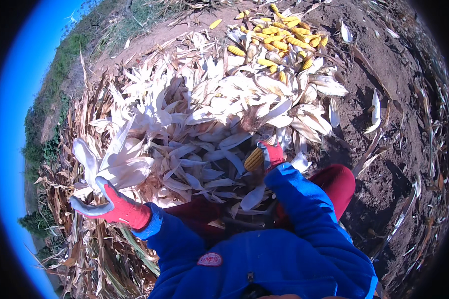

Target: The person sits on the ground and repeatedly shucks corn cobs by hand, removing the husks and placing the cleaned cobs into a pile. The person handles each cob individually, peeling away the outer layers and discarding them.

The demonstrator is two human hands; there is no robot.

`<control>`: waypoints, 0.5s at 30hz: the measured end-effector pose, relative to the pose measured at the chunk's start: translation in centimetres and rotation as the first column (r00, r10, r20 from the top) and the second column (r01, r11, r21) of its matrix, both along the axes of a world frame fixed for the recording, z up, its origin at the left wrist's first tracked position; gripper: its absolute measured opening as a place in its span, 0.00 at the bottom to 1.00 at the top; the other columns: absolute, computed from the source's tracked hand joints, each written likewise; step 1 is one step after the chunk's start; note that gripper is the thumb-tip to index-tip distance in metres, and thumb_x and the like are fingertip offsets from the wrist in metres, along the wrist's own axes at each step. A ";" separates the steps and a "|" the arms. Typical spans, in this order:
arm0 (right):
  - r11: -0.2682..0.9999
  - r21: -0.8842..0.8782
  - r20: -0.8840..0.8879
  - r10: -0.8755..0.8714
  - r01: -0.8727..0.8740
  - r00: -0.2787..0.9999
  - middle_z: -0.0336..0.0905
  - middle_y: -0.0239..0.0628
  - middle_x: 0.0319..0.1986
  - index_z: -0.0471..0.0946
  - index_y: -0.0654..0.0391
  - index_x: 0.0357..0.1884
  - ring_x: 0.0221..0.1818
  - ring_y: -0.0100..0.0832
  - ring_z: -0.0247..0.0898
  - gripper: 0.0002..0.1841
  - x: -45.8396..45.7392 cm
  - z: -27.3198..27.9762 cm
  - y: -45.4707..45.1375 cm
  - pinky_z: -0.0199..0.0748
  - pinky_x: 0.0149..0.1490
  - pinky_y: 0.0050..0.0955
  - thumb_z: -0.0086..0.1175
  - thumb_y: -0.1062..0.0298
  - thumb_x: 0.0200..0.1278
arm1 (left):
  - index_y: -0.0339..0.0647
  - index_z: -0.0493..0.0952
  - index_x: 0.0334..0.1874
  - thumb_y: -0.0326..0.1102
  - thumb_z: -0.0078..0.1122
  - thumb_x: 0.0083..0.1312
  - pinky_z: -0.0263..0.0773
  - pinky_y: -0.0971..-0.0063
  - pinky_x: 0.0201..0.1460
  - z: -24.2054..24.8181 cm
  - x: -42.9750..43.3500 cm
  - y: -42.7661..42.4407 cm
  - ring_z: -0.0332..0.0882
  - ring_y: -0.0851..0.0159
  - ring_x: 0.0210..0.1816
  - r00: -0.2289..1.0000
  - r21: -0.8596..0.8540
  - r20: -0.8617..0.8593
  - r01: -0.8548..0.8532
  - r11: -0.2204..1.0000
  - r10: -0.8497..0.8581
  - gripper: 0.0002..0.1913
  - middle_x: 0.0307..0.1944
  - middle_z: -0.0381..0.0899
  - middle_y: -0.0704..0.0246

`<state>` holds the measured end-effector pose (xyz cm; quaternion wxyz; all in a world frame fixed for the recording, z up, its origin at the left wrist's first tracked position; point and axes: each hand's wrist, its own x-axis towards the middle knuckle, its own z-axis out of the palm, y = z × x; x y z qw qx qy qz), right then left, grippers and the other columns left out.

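Note:
My left hand (110, 205), in a red and grey work glove, is spread with thumb and fingers apart beside a bunch of pale corn husks (125, 170) at the left. The husks stand just beyond the fingertips; whether the glove touches them I cannot tell. Near the middle, my right hand (272, 154), in a matching glove, grips a husked yellow ear of corn (254, 160) that points down and to the left. Under and between both hands lies a heap of loose dry husks (209, 149), partly in my shadow.
A pile of yellow corn ears (280, 37) lies on the far side of the husks, with one separate ear (215, 24) to its left. Dry corn stalks (93, 254) are stacked at the left. Bare soil (381, 149) with scattered husks stretches along the right. My bent knee (335, 187) is beside my right arm.

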<state>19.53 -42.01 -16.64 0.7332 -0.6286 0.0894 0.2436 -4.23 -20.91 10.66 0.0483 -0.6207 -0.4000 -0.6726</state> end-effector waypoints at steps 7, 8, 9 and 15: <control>0.660 -0.160 -0.138 0.722 -0.734 0.679 0.80 0.40 0.33 0.80 0.58 0.37 0.38 0.34 0.76 0.24 -11.0 -11.1 2.6 0.72 0.46 0.33 0.71 0.50 0.43 | 0.30 0.62 0.64 0.40 0.47 0.69 0.55 0.62 0.68 -7.0 2.4 -5.6 0.59 0.57 0.67 0.673 -0.374 0.042 0.696 0.613 -0.738 0.26 0.65 0.63 0.54; 0.486 -0.281 -0.141 0.832 -0.828 0.536 0.80 0.41 0.34 0.80 0.58 0.38 0.39 0.36 0.76 0.26 -11.2 -11.1 2.7 0.71 0.48 0.33 0.71 0.48 0.43 | 0.29 0.64 0.63 0.40 0.46 0.70 0.57 0.63 0.67 -8.7 2.5 -5.3 0.62 0.57 0.66 0.572 -0.447 0.225 0.780 0.438 -0.789 0.25 0.64 0.63 0.55; 0.437 -0.382 -0.076 0.863 -0.815 0.499 0.80 0.42 0.37 0.79 0.58 0.40 0.42 0.39 0.76 0.28 -9.9 -11.7 2.4 0.70 0.50 0.34 0.70 0.46 0.43 | 0.29 0.64 0.62 0.40 0.45 0.70 0.59 0.63 0.66 -8.6 3.2 -5.4 0.64 0.57 0.64 0.557 -0.488 0.286 0.785 0.382 -0.780 0.24 0.64 0.64 0.55; 0.551 0.796 -0.214 -0.132 0.251 0.968 0.78 0.43 0.43 0.70 0.57 0.55 0.52 0.42 0.73 0.24 9.3 -2.1 -0.4 0.68 0.60 0.47 0.51 0.49 0.66 | 0.29 0.68 0.58 0.34 0.42 0.71 0.66 0.65 0.62 -9.1 3.9 -4.0 0.72 0.59 0.57 0.558 -0.497 0.464 0.807 0.319 -0.688 0.18 0.56 0.73 0.55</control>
